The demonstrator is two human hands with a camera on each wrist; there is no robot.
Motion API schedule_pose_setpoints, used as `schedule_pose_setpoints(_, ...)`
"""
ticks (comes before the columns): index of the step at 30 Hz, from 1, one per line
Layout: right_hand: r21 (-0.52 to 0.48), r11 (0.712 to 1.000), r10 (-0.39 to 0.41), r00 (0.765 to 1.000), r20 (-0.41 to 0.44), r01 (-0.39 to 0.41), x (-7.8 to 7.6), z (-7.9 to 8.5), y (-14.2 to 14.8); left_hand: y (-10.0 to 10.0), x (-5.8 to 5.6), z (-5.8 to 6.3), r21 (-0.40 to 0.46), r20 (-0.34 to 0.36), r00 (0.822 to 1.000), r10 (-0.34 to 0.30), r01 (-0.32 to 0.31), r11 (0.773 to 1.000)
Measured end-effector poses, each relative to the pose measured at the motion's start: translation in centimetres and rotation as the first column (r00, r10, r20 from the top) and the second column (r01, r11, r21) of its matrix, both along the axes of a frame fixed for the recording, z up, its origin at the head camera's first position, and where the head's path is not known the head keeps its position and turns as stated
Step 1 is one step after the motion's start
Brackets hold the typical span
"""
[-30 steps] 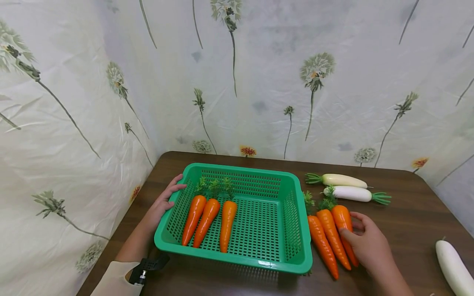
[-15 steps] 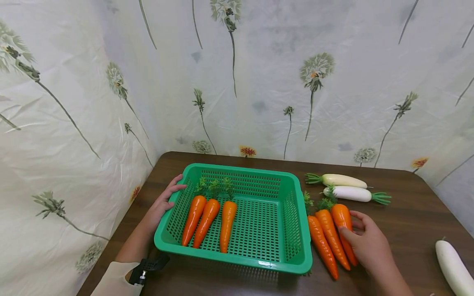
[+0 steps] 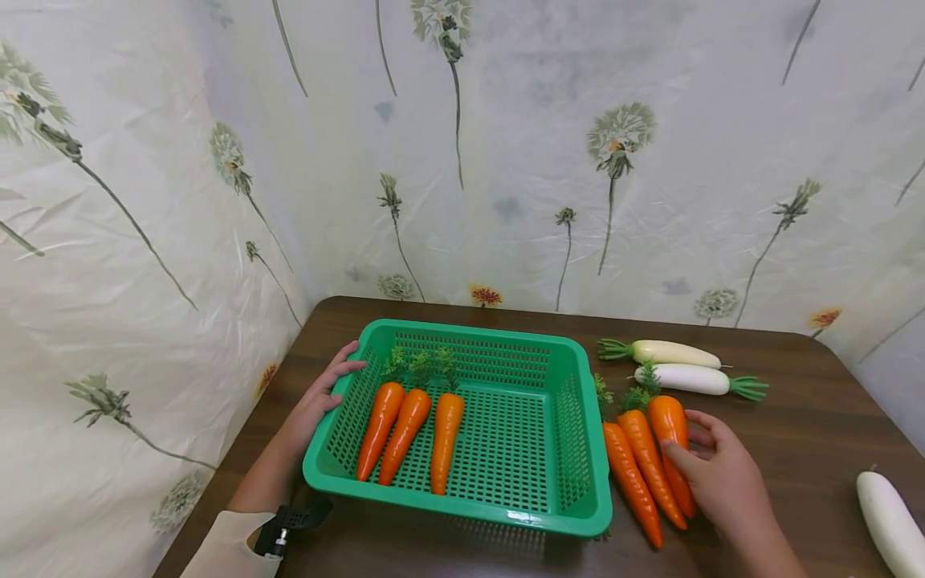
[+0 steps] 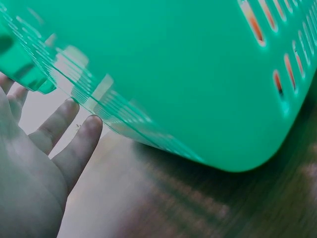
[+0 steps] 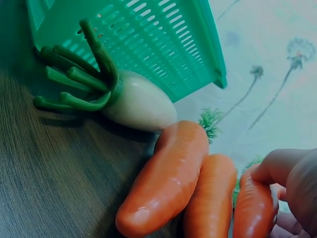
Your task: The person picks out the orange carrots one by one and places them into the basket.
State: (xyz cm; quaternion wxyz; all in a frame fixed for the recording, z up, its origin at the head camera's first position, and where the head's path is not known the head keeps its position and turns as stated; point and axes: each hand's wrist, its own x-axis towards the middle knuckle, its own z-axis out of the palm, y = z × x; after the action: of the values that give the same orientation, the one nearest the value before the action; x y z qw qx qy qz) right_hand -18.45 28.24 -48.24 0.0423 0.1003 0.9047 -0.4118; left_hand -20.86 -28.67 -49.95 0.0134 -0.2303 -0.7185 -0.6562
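Observation:
A green plastic basket point(image 3: 477, 509) stands at the middle-left, with three orange carrots point(image 3: 412, 429) side by side in its left part. My left hand point(image 3: 318, 393) rests its fingers on the left rim; in the left wrist view the fingers look straight against the basket wall point(image 4: 163, 74). Right of the basket, three more carrots point(image 3: 632, 474) lie together, leafy tops pointing away. My right hand point(image 3: 723, 474) pinches the rightmost carrot point(image 3: 666, 417) between thumb and fingers. In the right wrist view that carrot point(image 5: 252, 208) is beside two others point(image 5: 171, 173).
Two white radishes point(image 3: 675, 353) lie behind the right-hand carrots, and another point(image 3: 892, 522) at the table's right. A white radish point(image 5: 141, 101) with green stems lies against the basket in the right wrist view. The brown table point(image 3: 795, 401) meets floral sheeting point(image 3: 506, 160) behind and on the left.
The rightmost carrot has shifted slightly left at its tip, in my right hand's pinch. The whole head view has moved a little. My left hand keeps its place on the rim.

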Motion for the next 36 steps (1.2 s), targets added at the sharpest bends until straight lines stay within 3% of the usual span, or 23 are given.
schedule_pose_setpoints(12,-0.001,0.999,0.037,0.999,-0.039,-0.038,0.2,0.3,-0.9,0.0,0.1,-0.1,-0.003,-0.009,1.000,-0.002,0.002,1.000)
schedule_pose_setpoints(20,-0.019,1.000,0.019,0.999,-0.036,-0.020,0.4,0.8,-1.5,0.0,0.2,0.0,0.001,-0.005,1.000,-0.007,0.007,1.000)
schedule_pose_setpoints(30,-0.144,0.989,0.038,0.999,-0.017,-0.040,0.9,1.1,-3.1,-0.1,0.0,-0.3,-0.007,-0.021,1.000,-0.007,0.007,1.000)
schedule_pose_setpoints(36,-0.182,0.981,0.060,0.996,-0.063,-0.071,1.1,1.4,-4.4,-0.2,-0.1,-0.4,0.003,-0.022,1.000,-0.016,0.016,1.000)
